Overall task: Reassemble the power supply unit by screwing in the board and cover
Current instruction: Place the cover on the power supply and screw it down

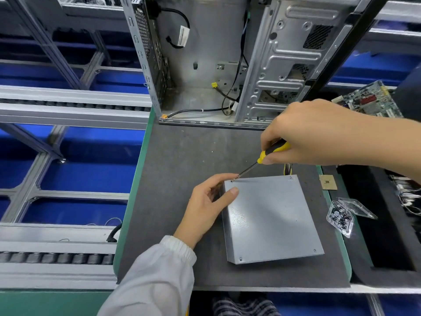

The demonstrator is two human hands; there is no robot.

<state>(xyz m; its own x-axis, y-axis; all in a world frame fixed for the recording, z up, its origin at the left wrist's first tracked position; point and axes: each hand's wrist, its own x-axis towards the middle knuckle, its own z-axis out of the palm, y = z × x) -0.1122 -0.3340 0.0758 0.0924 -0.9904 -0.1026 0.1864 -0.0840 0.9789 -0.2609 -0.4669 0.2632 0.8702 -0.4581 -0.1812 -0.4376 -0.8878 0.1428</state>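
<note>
The grey power supply unit [271,217] lies flat on the dark mat [180,160] with its cover on top. My left hand [205,206] holds its far left corner, thumb on the cover and fingers along the side. My right hand [319,133] grips a yellow and black screwdriver [264,156]. Its tip sits on a screw at the unit's far left corner, just by my left fingertips. Screw holes show at the near corners of the cover. Yellow and black wires [288,169] stick out behind the unit.
An open computer case [227,60] stands at the back of the mat. To the right lie a small brown chip [328,182], a clear plastic box of screws [341,217], a circuit board [369,103] and a black tray. Conveyor rails run on the left.
</note>
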